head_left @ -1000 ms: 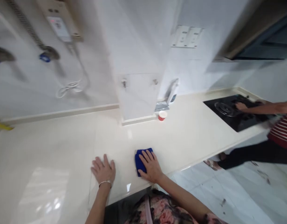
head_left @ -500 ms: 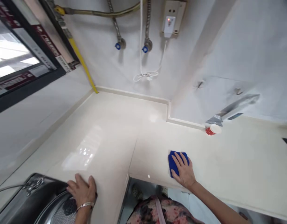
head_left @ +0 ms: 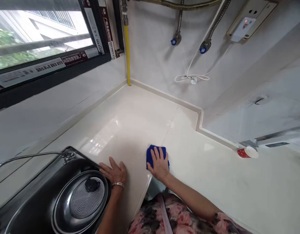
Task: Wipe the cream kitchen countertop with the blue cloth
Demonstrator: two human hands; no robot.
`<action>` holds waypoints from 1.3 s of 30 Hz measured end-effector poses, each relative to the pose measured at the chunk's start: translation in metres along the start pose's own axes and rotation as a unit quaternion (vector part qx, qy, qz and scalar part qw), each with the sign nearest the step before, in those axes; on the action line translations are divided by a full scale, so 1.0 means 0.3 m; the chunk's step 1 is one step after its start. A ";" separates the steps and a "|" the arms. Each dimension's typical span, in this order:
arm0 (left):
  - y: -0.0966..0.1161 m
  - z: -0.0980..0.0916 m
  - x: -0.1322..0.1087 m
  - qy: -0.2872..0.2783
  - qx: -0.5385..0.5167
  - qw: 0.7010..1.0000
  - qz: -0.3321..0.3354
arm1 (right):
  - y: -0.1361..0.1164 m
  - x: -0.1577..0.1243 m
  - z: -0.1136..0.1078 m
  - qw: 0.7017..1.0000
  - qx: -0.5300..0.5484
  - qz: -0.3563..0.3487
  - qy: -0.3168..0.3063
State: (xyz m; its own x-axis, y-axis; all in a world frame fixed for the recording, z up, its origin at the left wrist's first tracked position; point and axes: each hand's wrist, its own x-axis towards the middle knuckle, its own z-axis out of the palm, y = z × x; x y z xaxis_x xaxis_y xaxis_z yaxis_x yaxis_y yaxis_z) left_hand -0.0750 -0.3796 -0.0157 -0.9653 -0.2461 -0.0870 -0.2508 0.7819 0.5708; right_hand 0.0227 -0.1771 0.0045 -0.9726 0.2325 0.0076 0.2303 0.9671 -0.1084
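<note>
The left hand (head_left: 113,172) lies open, palm down on the tabletop (head_left: 213,185), fingers spread, holding nothing. A metal bangle shows at its wrist. It sits just beside the rim of a dark metal basin (head_left: 55,195), which has a round mesh strainer (head_left: 84,198) at its centre.

The right hand (head_left: 159,164) is also open, not clenched, and presses palm down on a folded blue cloth (head_left: 150,156). The cloth lies on the tabletop near its front edge, just right of the left hand. The hand covers most of it, so its long axis and pointing direction cannot be determined.

A red-and-white paper cup (head_left: 247,152) stands well apart, at the wall's foot. A yellow gas pipe (head_left: 127,55) rises at the corner, beside a window (head_left: 43,35). Two blue-handled valves (head_left: 189,42) and a wall socket (head_left: 247,19) are mounted above.
</note>
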 end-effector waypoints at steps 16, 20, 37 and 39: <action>-0.007 -0.006 -0.018 0.003 -0.018 0.998 0.058 | 0.327 0.071 -0.073 0.980 -0.087 0.179 0.025; -0.007 0.003 -0.021 0.010 -0.009 0.998 0.060 | 0.259 -0.132 -0.037 0.992 -0.095 0.082 0.018; -0.294 -0.160 -0.229 -0.056 -0.115 0.986 0.104 | -0.239 0.175 -0.002 0.984 -0.044 -0.169 -0.033; -0.426 -0.222 -0.360 -0.015 -0.099 0.990 0.096 | -0.325 0.274 -0.009 0.980 -0.036 -0.192 -0.041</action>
State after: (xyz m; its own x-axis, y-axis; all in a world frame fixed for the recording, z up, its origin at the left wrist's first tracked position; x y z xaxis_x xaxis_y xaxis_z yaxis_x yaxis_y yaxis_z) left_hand 0.0660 -0.4912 -0.0248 -0.9963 -0.0845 0.0169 -0.0457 0.6840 0.7281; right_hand -0.0796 -0.2519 0.0183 -0.9865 -0.1570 -0.0457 -0.1551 0.9870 -0.0425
